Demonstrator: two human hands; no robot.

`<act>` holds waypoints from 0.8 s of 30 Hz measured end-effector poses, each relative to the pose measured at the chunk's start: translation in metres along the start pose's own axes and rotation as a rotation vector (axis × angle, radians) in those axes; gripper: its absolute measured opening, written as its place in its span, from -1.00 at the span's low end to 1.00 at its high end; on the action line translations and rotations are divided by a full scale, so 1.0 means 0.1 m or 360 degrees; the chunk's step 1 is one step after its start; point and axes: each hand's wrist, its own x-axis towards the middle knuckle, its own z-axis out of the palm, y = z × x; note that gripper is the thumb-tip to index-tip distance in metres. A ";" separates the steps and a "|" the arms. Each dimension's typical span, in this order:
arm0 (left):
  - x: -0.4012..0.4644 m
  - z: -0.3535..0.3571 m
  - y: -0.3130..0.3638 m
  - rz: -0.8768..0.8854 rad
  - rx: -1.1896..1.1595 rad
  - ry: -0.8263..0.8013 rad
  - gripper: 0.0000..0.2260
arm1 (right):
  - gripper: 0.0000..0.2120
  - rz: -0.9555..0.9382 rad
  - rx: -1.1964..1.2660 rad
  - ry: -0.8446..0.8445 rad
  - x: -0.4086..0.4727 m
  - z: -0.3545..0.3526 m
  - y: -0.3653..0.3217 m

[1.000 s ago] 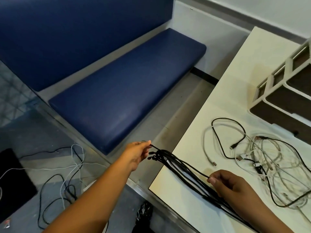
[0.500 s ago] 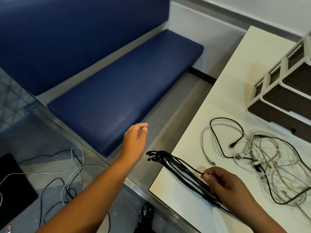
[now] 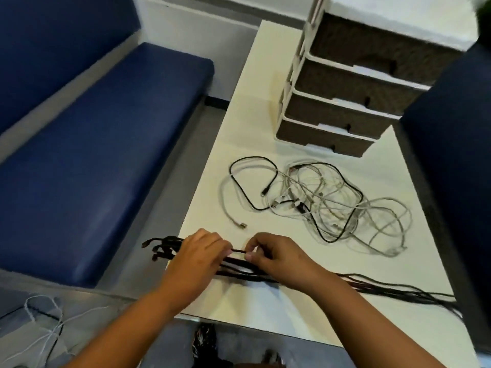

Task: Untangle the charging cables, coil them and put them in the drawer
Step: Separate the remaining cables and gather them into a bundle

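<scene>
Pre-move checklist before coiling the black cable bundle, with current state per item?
1. Left hand has a grip on a black strand: ok, pinching it.
2. Right hand has a grip on the same strand: ok.
3. Black cable bundle lies straight along the near table edge: ok, though its plug ends overhang the left edge.
4. Bundle is apart from the tangled cable pile: ok.
5. Drawer unit has a drawer open: not ok, all look closed.
6. Bundle's far right end is free: cannot tell, it runs out of view.
</scene>
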 end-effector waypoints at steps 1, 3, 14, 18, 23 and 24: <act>0.01 0.01 0.02 -0.0021 -0.0012 0.0031 -0.64 | -0.92 0.0005 -0.0046 -0.0011 -0.07 -0.08 0.07; -0.02 0.01 0.01 -0.0021 -0.0032 0.0054 -0.72 | -0.88 0.0028 -0.0103 -0.0024 -0.21 -0.25 0.22; -0.20 -0.02 -0.12 -0.0233 0.0467 -0.0106 -0.64 | -0.91 0.0423 -0.0242 0.0245 -1.30 -1.43 1.61; -0.19 -0.10 -0.03 -0.0242 0.0635 -0.0071 -0.62 | -0.96 0.0494 -0.0230 0.0395 -1.54 -1.67 1.99; -0.21 -0.17 0.14 -0.0336 0.0760 -0.0006 -0.65 | -0.94 0.0464 -0.0372 0.0360 -1.60 -1.72 2.19; -0.23 -0.17 0.14 -0.0351 0.0756 0.0002 -0.65 | -0.94 0.0449 -0.0382 0.0353 -1.61 -1.71 2.20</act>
